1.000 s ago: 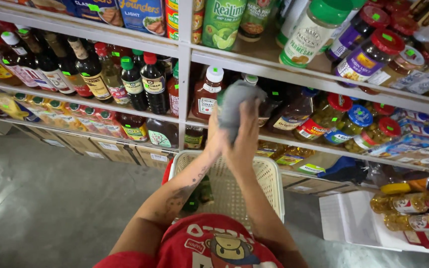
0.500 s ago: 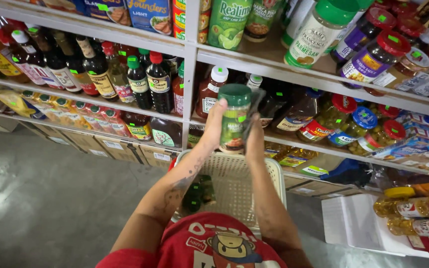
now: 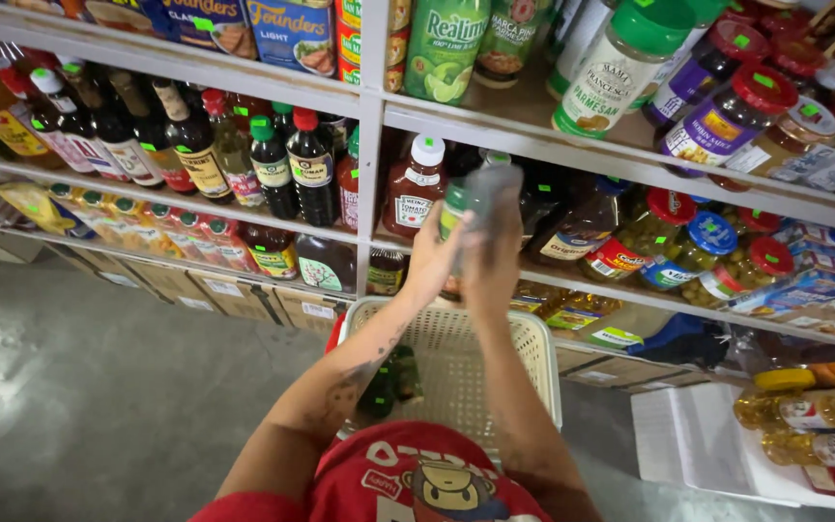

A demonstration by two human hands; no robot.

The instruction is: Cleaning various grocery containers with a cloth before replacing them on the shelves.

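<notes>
Left hand: the left hand (image 3: 434,259) is raised in front of the middle shelf, its fingers wrapped round the left side of a green-lidded jar (image 3: 475,217).
Right hand: the right hand (image 3: 491,261) is pressed against the right side of the same jar, so the jar is clasped between both palms.
Jar: it is held upright in the air, just in front of the shelf edge and above the basket; its upper part is blurred, so the contents cannot be told.
Basket: a cream plastic basket (image 3: 533,348) is seen below the hands, near the person's red shirt (image 3: 417,478); something dark green lies in its left part.
Ketchup bottle: a red ketchup bottle (image 3: 416,188) with a white cap is stood on the shelf just left of the held jar.
Left bay: dark sauce bottles (image 3: 309,164) with red and green caps are ranged on the middle shelf to the left.
Right bay: jars of olives (image 3: 703,253) with red and blue lids are lined up to the right of the hands.
Upper shelf: a green-capped cheese shaker (image 3: 620,68) is stood above and right of the jar.
Floor: grey concrete (image 3: 79,406) is seen at the near left.
</notes>
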